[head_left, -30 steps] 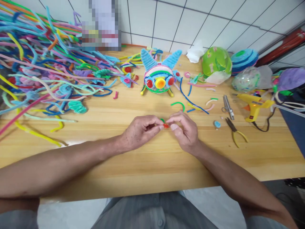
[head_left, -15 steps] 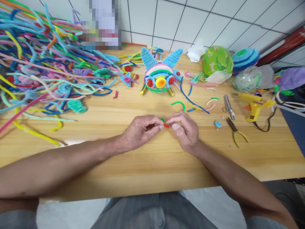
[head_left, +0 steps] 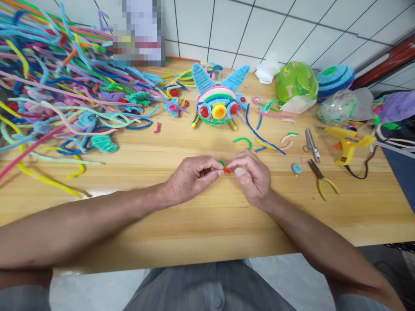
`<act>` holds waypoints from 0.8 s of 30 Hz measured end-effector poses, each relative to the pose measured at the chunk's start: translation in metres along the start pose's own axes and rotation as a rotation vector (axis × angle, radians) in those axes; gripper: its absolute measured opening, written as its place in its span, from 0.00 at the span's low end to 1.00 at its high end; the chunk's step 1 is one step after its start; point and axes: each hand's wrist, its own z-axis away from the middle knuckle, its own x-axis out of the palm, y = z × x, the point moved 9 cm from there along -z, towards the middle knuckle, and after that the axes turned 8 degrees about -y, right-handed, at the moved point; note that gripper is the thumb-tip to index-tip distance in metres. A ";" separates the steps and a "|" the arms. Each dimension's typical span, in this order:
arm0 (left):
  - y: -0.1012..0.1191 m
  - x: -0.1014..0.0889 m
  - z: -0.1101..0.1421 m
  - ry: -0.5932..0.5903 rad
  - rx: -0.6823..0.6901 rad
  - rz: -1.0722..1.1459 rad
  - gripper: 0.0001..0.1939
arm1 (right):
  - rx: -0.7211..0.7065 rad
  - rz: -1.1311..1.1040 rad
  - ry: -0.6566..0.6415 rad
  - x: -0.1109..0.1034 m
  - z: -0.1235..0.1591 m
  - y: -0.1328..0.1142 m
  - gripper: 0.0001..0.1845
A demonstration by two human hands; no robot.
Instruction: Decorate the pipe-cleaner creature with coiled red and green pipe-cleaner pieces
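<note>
Over the middle of the wooden table, my left hand [head_left: 194,178] pinches a small red piece of pipe cleaner [head_left: 227,171] between thumb and forefinger. From the other side my right hand [head_left: 253,176] closes its fingertips on the same red piece. A bit of green [head_left: 221,163] shows just behind the left fingertips; what it belongs to is partly hidden. Beyond the hands stands a striped figure [head_left: 217,101] with two blue horns, red eyes and a yellow nose. A curved green pipe cleaner [head_left: 244,140] lies between the hands and the figure.
A big heap of coloured pipe cleaners [head_left: 65,86] covers the left side. On the right lie yellow-handled pliers [head_left: 320,179], scissors [head_left: 311,144], a yellow glue gun [head_left: 346,144] with its cord, and a small blue coil [head_left: 296,168]. A green balloon-like ball [head_left: 295,84] stands behind.
</note>
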 end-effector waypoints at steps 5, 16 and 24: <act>0.001 0.000 0.000 0.001 0.003 -0.003 0.07 | 0.000 0.001 -0.009 0.000 0.000 0.000 0.11; 0.001 0.000 0.000 0.003 0.010 0.010 0.07 | -0.023 -0.011 0.002 0.000 -0.001 -0.004 0.10; 0.002 0.000 0.000 0.003 0.024 -0.013 0.07 | -0.022 -0.011 -0.001 0.000 0.000 -0.002 0.10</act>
